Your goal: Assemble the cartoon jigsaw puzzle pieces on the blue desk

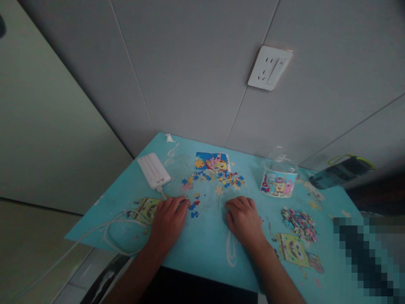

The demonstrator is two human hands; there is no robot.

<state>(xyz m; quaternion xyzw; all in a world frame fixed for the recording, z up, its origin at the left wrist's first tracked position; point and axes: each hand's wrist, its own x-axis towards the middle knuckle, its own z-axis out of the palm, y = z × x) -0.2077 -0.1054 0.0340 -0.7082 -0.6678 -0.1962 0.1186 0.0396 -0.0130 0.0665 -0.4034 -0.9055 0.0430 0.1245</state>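
Note:
My left hand (171, 217) rests palm down on the blue table, fingers loosely bent and their tips beside a small group of loose jigsaw pieces (194, 214). My right hand (244, 217) lies on the tabletop to the right, its fingers slightly curled and the thumb apart; I see nothing held in it. Its palm side is hidden. Beyond both hands, more jigsaw pieces (234, 180) spread in a band below a cartoon picture card (212, 161). Another heap of jigsaw pieces (299, 223) lies right of my right hand.
A white power bank (154, 170) with a white cable (107, 228) is at the left. A clear tub with a cartoon label (278, 183) stands at the back right, near a dark bottle (341, 172). The cartoon-printed table (209, 249) meets a grey wall with a socket (270, 67).

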